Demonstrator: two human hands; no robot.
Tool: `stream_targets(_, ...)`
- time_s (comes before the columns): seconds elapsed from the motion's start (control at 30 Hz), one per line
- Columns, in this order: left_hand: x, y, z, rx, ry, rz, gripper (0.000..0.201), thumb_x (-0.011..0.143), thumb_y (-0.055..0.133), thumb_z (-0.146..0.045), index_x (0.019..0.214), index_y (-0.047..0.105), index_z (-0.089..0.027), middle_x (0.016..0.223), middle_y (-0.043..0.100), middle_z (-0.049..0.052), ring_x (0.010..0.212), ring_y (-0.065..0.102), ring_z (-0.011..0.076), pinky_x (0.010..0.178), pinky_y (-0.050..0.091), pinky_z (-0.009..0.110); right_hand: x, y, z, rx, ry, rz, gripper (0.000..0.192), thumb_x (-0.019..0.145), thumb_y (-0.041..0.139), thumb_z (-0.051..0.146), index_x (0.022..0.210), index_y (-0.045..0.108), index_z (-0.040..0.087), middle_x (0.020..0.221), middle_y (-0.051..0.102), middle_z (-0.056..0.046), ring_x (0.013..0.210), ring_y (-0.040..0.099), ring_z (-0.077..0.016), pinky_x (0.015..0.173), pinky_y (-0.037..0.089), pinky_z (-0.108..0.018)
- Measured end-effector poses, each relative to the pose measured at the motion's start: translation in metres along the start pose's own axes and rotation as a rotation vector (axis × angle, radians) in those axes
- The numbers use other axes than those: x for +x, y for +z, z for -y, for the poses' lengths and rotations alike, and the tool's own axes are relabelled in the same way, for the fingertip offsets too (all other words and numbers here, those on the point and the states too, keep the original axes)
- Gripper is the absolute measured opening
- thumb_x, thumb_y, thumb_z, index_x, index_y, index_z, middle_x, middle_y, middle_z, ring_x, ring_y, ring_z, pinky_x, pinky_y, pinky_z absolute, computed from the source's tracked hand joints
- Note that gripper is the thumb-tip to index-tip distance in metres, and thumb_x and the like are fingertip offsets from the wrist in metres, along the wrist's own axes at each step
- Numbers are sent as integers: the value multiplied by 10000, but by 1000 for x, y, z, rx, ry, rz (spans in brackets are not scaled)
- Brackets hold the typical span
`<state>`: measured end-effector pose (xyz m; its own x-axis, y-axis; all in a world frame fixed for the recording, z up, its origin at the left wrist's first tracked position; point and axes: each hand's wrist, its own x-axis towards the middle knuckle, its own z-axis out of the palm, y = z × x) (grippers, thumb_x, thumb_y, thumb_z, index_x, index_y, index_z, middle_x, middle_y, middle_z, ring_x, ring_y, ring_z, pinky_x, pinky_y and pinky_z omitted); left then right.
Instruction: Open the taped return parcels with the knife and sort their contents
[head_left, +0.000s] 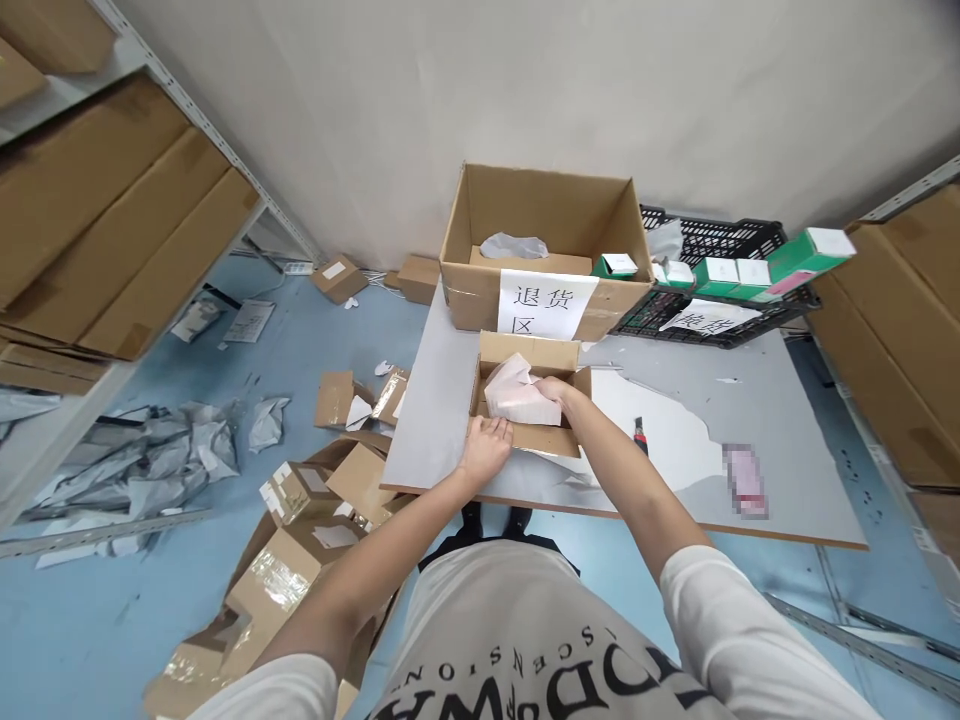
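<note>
A small open cardboard box [530, 349] stands near the front edge of the grey table, its flaps up. Inside it, a white paper-wrapped packet [525, 400] sits at a tilt, its top loose and crumpled. My right hand [553, 390] reaches over the box's right side and grips the packet's upper right part; some of its fingers are hidden. At the box's front left corner, my left hand [487, 447] is closed over the cardboard edge. What the paper wraps cannot be seen.
Behind stands a large carton [472, 300] with a paper sign, beside a black crate [750, 235] of green-and-white boxes. A box cutter [640, 435] and a blurred pink item [745, 480] lie to the right. Discarded cartons [277, 580] cover the floor at left.
</note>
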<state>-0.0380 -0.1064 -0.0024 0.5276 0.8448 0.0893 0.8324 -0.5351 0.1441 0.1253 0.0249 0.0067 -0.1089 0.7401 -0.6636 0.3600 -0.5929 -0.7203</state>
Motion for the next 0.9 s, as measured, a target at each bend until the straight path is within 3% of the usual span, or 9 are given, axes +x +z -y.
stream_targets(0.13,3,0,1,4,-2,17,340,822,365,-12,988,655,-78,904,681,191,944,605,274,813,357,465,-21,-10,6,48,42,43,169,690,727,270,714,666,114,668,703,-111,658,663,-230,570,537,-286)
stream_targets(0.27,9,1,3,4,-52,24,321,770,404,2,843,685,-135,798,680,161,867,606,263,799,352,451,-45,-24,13,146,-77,154,232,709,722,280,867,673,117,752,723,-95,693,671,-212,640,547,-288)
stream_targets(0.37,13,1,7,-28,-105,12,336,772,389,4,886,676,-128,897,678,187,962,596,286,817,343,449,-67,-41,22,103,-208,174,311,744,695,309,1000,654,137,840,729,-80,757,674,-201,713,547,-302)
stream_targets(0.53,9,-1,29,-165,-199,-15,435,782,345,0,1127,588,-110,1204,585,229,1152,523,330,909,305,491,-104,-76,27,106,-469,59,398,779,647,317,1141,599,160,1078,690,-86,967,641,-204,864,503,-334)
stream_targets(0.73,-8,-1,63,-359,-300,-79,381,768,384,-28,1038,607,-177,1175,605,199,1164,517,335,995,241,516,-119,-100,-23,139,-520,-198,505,795,600,418,1241,521,194,1217,625,-93,1052,611,-240,838,517,-345)
stream_targets(0.9,-11,0,60,-394,-320,-142,332,765,383,-25,965,611,-159,1144,604,223,1169,515,339,1051,154,516,-115,-93,-81,207,-431,-262,480,792,579,345,1234,511,171,1191,639,-103,1027,630,-246,824,529,-335)
